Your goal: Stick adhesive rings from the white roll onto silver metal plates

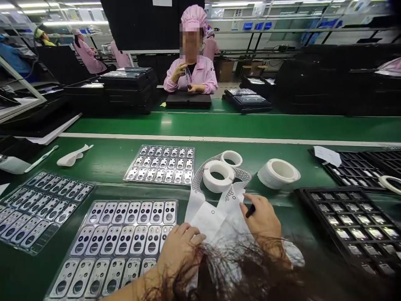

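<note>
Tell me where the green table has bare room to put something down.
Bare green lies between the far tray and the white line, and left of it, toward the paper scrap. It is crowded near the right hand and left hand: rolls, strip, black tray.

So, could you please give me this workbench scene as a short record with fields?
left hand: left hand rests on the white liner strip, beside the near tray of metal camera frames
right hand: right hand pinches a thin black tool over the strip
behind strip: three white tape rolls
right side: black tray of small parts
across belt: person in pink
</note>
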{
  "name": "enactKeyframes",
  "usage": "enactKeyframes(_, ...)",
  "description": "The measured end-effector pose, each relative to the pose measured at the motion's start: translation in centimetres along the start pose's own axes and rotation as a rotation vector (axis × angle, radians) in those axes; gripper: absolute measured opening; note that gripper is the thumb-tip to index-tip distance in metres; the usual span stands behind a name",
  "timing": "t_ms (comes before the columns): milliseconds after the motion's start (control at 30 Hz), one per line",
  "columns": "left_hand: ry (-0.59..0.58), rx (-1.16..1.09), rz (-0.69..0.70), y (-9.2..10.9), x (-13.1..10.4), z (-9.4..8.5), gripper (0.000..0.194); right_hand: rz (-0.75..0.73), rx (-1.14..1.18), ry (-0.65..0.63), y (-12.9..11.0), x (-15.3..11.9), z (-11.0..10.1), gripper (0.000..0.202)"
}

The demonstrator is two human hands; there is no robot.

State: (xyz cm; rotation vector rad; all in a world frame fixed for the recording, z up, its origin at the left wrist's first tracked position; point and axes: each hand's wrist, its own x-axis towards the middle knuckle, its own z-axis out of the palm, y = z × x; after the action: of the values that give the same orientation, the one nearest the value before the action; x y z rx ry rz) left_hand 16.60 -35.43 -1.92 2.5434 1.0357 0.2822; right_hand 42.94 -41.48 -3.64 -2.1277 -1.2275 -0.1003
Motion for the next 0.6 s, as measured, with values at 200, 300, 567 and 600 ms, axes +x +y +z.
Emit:
enactKeyframes(200,-0.021,-0.168,-0.179,-3.3,4.4,-3.2,0.029,-0.054,0.112,0.1,-0.1,-0.5,1.1,0.033)
enactKeyframes(300,0.011,-0.236,-0.344,-4.6,7.9,-4.0,0.032,-0.138,0.224,0.133,-2.2,-1.1,1.3,0.025)
enactKeyframes(567,-0.024,-0.475,-0.31,-3.4,10.7,-1.3,0.047,-0.129,0.597,-0.042,-6.7,-2.9,2.0,0.018)
enactKeyframes(600,-0.034,-0.516,-0.302,-3.5,10.6,-1.0,0.039,-0.053,0.689,-0.06,-6.8,-3.1,2.2,0.019)
